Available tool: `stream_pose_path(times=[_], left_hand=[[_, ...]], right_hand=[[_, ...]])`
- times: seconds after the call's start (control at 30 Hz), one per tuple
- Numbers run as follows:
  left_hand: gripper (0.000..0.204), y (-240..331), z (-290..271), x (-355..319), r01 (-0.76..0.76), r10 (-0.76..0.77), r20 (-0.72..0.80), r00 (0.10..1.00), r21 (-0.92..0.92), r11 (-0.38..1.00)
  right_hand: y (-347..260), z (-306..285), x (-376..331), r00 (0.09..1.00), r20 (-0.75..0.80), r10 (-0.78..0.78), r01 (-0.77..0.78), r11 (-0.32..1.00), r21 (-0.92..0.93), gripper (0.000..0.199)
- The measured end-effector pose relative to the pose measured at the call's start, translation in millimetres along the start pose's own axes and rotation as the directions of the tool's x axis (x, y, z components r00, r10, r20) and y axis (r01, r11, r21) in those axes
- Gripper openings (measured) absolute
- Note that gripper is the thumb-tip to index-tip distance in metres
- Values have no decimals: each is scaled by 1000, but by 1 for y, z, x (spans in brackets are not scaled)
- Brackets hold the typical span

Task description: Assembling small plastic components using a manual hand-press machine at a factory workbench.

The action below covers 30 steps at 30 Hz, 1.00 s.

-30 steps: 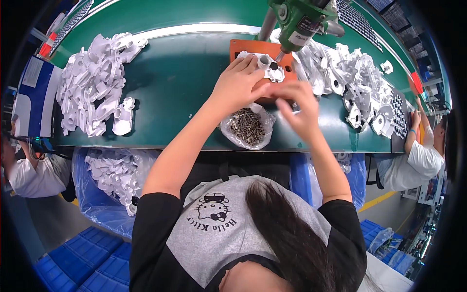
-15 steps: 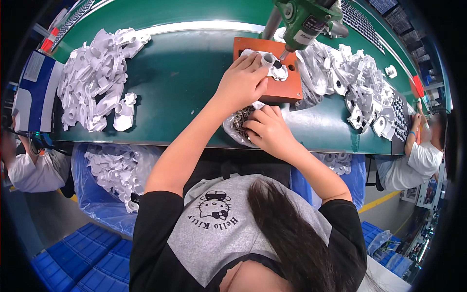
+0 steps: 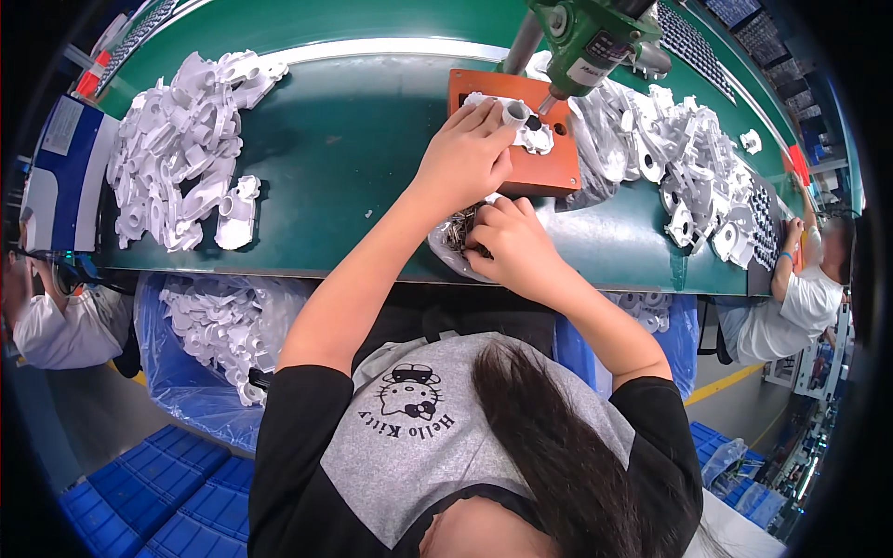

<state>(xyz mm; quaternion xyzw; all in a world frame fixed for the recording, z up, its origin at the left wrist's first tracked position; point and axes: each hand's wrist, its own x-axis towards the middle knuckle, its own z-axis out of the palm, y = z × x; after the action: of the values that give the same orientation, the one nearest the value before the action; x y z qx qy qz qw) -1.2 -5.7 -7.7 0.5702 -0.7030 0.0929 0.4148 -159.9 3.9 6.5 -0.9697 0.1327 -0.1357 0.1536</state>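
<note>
My left hand is closed on a white plastic part with a short round tube, pressing it onto an orange fixture block. Above that part stands a green press head, its tip close to the part's dark round spot. Nearer me, my right hand has its fingers bent into a clear plastic bag of small metal pins or screws. The fingertips are pressed among the metal pieces, and what they pinch, if anything, is hidden.
A large heap of white plastic parts lies on the green table at the left, another heap at the right. Under the table edge stand blue-lined bins with similar parts. A co-worker sits at the far right, another person at the far left.
Almost nothing differs. My right hand's fingers have shifted slightly in the bag of metal pieces, while my left hand stays on the white part.
</note>
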Motion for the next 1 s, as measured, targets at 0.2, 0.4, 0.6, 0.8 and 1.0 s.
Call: stream_pose_path(times=[0.2, 0.4, 0.6, 0.8, 1.0], left_hand=[[15, 0, 1, 0, 2, -2, -4, 1000, 8, 1000], [15, 2, 1, 1, 15, -15, 7, 1000, 3, 1000], [15, 0, -5, 0, 27, -28, 28, 999, 12, 1000], [15, 3, -4, 2, 32, -32, 47, 998, -1, 999], [26, 1, -3, 1, 3, -5, 45, 999, 46, 999]], right_hand=[[-6, 6, 2, 997, -79, 8, -12, 999, -50, 8], [-2, -2, 0, 999, -40, 15, -14, 1000, 21, 8], [29, -54, 6, 975, 48, 219, -216, 861, 461, 9], [96, -79, 32, 808, -81, 584, -500, 751, 432, 18], [114, -69, 42, 851, -96, 517, -434, 794, 426, 20]])
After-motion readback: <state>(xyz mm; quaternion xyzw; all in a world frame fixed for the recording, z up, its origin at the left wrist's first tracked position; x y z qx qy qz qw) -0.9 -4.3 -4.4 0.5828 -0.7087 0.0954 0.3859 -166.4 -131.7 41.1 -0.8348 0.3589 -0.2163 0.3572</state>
